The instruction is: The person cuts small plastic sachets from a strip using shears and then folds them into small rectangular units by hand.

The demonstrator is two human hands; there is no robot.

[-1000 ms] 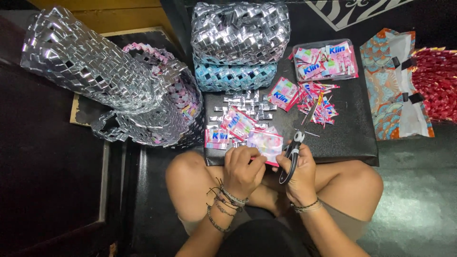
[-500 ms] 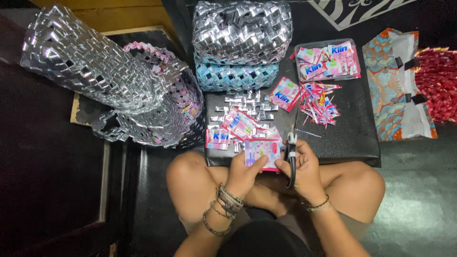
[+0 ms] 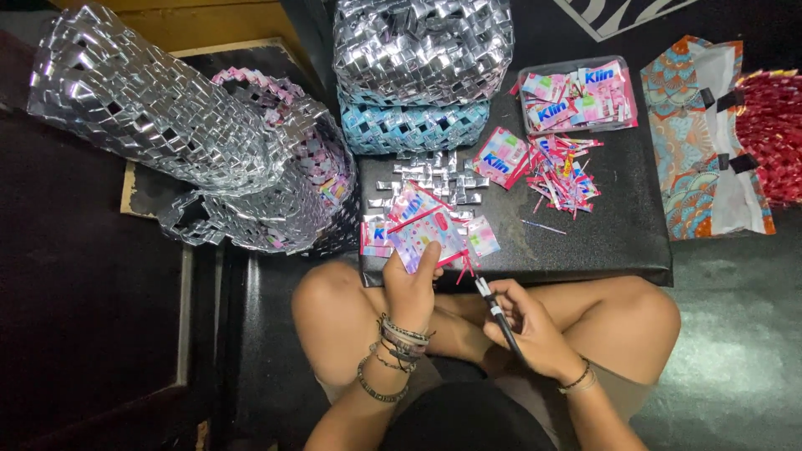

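We sit cross-legged on the floor, looking down at a low black table (image 3: 618,242) pressed against our knees

Left hand (image 3: 411,288): closed around a flattened pink-and-white wrapper (image 3: 430,238), thumb on top, fingers underneath. The wrapper sits at the near edge of the table, straight ahead of the left hand, its long axis tilted up and to the right, away from us

Right hand (image 3: 535,327): wrapped narrowly around a pair of black-handled scissors (image 3: 494,311). The blades point up and left toward the wrapper's lower right corner. Tips lie just beside that corner; we cannot tell whether they touch it or whether the blades are parted, since the view is small there

So the wrapper lies forward and left of the scissors, held by the left hand, with the right hand a little nearer our body

On the table: a cluster of folded silver strips (image 3: 426,175), a loose pile of thin pink trimmings (image 3: 564,171), a clear tray (image 3: 578,96) of more wrappers at the far right corner

Beyond: a woven silver-and-blue box (image 3: 422,75). To the left, a woven silver bag (image 3: 150,117) lying over a second bag (image 3: 284,192) with pink in its weave. To the right, a patterned cloth pouch (image 3: 697,142)
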